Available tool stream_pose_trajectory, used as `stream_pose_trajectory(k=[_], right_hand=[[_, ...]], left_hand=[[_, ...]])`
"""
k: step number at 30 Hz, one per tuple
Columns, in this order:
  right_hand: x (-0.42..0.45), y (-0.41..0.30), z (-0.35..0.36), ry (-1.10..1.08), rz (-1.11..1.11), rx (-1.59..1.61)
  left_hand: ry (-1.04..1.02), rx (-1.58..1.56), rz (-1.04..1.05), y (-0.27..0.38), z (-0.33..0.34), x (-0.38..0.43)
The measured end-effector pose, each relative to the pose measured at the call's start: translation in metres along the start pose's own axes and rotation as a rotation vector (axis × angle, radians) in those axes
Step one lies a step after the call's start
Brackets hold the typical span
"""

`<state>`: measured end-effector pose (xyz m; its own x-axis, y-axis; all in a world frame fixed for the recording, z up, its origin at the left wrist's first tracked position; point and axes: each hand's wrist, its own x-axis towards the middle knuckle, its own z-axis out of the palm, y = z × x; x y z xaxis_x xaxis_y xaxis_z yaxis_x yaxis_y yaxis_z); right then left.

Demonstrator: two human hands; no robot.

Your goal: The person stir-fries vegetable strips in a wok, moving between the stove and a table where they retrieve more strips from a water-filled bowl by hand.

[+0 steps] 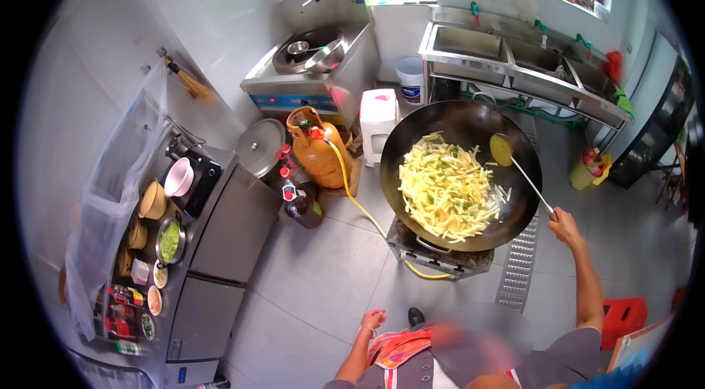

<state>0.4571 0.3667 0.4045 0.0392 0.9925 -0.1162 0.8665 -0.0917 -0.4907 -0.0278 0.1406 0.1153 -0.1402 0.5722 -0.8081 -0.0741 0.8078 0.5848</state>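
Observation:
My right hand (565, 225) is closed around the handle end of a long metal ladle (501, 150), whose bowl is inside the right side of a large dark wok (518, 207). Pale yellow cut strips of food (446, 188) with a few green pieces lie heaped in the wok, left of the ladle. The wok rests on a low gas burner stand (438, 257). My left hand (374, 319) hangs beside the apron, below and left of the stand, with nothing visible in it; its fingers look loosely bent.
An orange gas cylinder (316, 152) stands left of the wok, its yellow hose (361, 204) running to the burner. A white stool (379, 116), steel sinks (468, 43), a counter of bowls (206, 212) and a red stool (624, 323) surround the area. A floor grate (518, 268) runs beside the burner.

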Motion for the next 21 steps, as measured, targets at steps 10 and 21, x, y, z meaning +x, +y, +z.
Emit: stream_pose_trajectory(k=[10, 21], right_hand=[[0.068, -0.058, 0.091, -0.456, 0.029, 0.382], [-0.053, -0.076, -0.022, -0.258, -0.37, -0.356]], left_hand=[[0.141, -0.029, -0.079, -0.034, -0.032, -0.034], [-0.012, 0.004, -0.007, -0.017, -0.012, 0.006]])
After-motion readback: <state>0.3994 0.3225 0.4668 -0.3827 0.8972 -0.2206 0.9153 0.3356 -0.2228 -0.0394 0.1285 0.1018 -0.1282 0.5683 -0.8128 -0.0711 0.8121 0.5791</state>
